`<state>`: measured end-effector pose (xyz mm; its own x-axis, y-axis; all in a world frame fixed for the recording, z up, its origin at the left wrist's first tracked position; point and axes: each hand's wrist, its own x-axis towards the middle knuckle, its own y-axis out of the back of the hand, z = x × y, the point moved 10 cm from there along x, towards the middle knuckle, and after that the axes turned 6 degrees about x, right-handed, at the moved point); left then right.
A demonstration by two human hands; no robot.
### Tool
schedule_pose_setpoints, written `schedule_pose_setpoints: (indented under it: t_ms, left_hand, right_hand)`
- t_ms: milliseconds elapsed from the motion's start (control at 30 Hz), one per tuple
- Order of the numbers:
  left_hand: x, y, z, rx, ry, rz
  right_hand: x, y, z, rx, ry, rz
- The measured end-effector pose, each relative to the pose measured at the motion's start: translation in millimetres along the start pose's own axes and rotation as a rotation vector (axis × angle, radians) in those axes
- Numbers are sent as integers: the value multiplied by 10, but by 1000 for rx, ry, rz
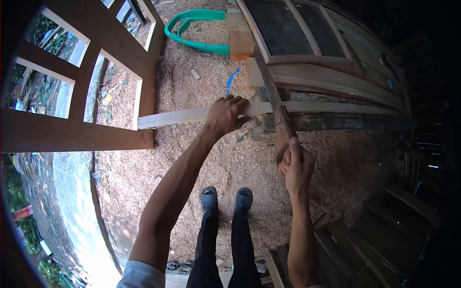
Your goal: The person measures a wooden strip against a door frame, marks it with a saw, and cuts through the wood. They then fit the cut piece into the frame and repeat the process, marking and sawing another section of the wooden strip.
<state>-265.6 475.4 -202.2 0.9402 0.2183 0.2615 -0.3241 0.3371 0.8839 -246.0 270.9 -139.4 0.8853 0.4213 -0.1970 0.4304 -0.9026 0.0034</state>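
My right hand [297,165] is wrapped round the wooden handle of a handsaw [270,79], its blade pointing away from me. The blade crosses a long, pale wooden strip [180,115]; whether its teeth are in the wood is hard to see. Left of the blade, my left hand [226,114] grips the strip from above, with fingers over the far edge and thumb on the near side. Under the strip lies a rough, dark timber support [331,122]. The strip's left end meets the lower part of a wooden frame [77,137].
Beyond the saw stand wooden blocks [241,42] and a framed panel with dark panes [281,29]. A green plastic piece [174,29] and a blue strip [233,79] lie on the shaving-covered ground [187,158]. Loose boards [355,249] are at lower right.
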Motion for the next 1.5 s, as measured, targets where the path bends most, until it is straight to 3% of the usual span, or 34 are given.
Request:
schedule_pose_setpoints:
  t_ms: [67, 200, 467, 600, 800, 1033, 1267, 1367, 1500]
  left_hand:
    - [-23, 14, 90, 56, -90, 49]
    - [2, -76, -1, -32, 3, -83]
    - [46, -116, -64, -55, 88, -231]
    - [61, -149, -94, -55, 111, -267]
    - [52, -105, -79, -115, 74, -157]
    - [70, -89, -65, -83, 66, -200]
    - [67, -134, -65, -161, 16, -154]
    - [65, -78, -111, -101, 47, -212]
    - [41, -154, -43, -157, 29, -201]
  right_hand:
    - [-136, 35, 230, 88, -77, -9]
    - [-366, 80, 456, 45, -137, -9]
    - [-842, 215, 454, -241, -59, -7]
    - [-881, 201, 637, -182, -136, 4]
    - [-763, 37, 551, -296, -127, -16]
    - [-792, 23, 554, -250, -179, 26]
    - [-720, -93, 347, -372, 23, 58]
    - [-572, 95, 283, -172, -200, 54]
    - [-621, 6, 305, -285, -133, 0]
